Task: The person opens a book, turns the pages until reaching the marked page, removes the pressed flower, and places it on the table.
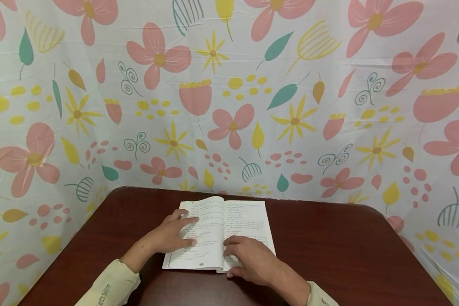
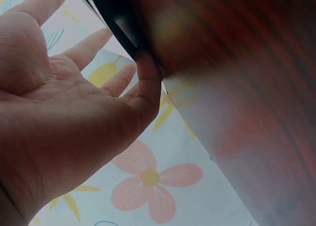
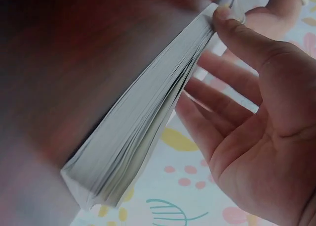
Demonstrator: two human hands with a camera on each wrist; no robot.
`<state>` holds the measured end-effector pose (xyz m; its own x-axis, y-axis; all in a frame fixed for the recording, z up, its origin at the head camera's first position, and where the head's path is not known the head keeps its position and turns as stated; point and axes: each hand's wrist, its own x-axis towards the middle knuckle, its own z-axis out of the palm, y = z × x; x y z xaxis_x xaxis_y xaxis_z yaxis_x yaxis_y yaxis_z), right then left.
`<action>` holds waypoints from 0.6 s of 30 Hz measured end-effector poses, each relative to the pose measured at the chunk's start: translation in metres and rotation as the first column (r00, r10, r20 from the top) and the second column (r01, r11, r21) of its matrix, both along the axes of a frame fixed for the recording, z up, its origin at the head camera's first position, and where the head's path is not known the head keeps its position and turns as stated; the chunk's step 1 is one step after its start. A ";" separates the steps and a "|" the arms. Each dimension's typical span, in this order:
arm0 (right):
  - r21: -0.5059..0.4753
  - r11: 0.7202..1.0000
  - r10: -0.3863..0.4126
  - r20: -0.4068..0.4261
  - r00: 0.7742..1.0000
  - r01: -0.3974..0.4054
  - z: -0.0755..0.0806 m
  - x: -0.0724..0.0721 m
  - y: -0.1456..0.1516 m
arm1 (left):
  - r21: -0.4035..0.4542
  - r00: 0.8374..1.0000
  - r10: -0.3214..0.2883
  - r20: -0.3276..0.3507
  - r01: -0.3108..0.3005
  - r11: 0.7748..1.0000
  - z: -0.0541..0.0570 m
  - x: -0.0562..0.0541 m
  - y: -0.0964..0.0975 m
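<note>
An open book [image 1: 245, 216] with printed white pages lies on the dark table. My left hand [image 1: 170, 233] rests on its left page with fingers spread; in the left wrist view the little finger of the left hand [image 2: 79, 97] bends at the book's dark edge. Over the lower right page lies my right hand [image 1: 254, 260], fingers loosely bent and pointing toward the spine. From the right wrist view, the thumb of the right hand [image 3: 261, 122] touches the book's bottom edge near the spine, beside the thick page block [image 3: 143, 102]. The right fingertips are partly hidden there.
The reddish-brown wooden table [image 1: 336, 246] extends on both sides of the book and has rounded far corners. A white cloth [image 1: 229, 80] printed with flowers and leaves hangs behind the table and along its sides.
</note>
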<state>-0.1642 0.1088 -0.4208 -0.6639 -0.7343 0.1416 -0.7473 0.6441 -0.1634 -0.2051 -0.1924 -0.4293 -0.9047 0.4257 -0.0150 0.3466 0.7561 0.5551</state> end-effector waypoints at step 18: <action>0.017 0.986 0.165 -0.100 0.981 -0.164 0.003 0.001 0.010 | -0.022 0.999 0.001 0.038 0.000 1.000 0.000 -0.001 -0.001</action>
<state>-0.1627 0.1187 -0.4179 -0.5164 -0.8339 0.1949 -0.8556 0.5118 -0.0773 -0.2062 -0.1930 -0.4291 -0.9035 0.4246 -0.0588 0.3254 0.7687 0.5507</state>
